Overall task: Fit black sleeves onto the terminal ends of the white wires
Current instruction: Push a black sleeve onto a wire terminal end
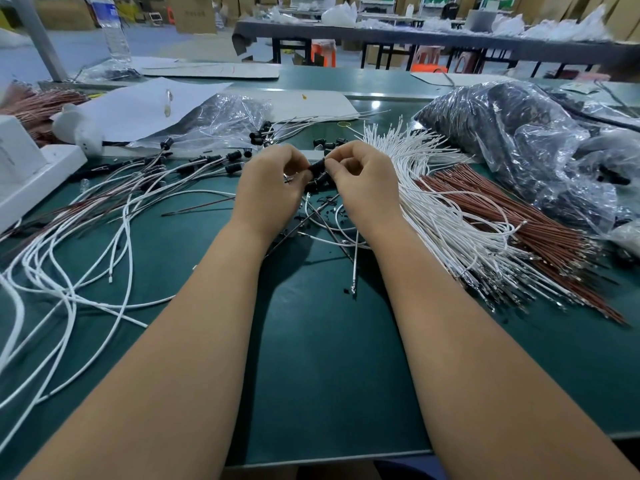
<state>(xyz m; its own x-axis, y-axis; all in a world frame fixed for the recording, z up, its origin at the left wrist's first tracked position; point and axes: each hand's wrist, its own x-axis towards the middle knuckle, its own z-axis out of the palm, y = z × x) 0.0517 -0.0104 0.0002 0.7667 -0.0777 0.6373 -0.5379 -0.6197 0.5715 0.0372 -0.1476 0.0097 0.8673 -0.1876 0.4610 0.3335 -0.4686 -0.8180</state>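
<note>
My left hand (272, 180) and my right hand (360, 174) meet over the middle of the green table (311, 358), fingers curled. Between their fingertips they pinch a small black sleeve (317, 165); more black sleeves (317, 181) show just below it. A white wire (355, 258) hangs down from the hands, its metal terminal end lying on the table. A thick bundle of loose white wires (433, 202) fans out to the right. Sleeved wires (207, 164) lie to the left. Whether a wire sits inside the pinched sleeve is hidden by my fingers.
Reddish-brown wires (519, 230) lie beside the white bundle at right. A large plastic bag of black parts (519, 140) fills the far right. A smaller clear bag (228, 119), paper sheets and a white box (27, 174) sit at left; a water bottle (114, 29) stands behind.
</note>
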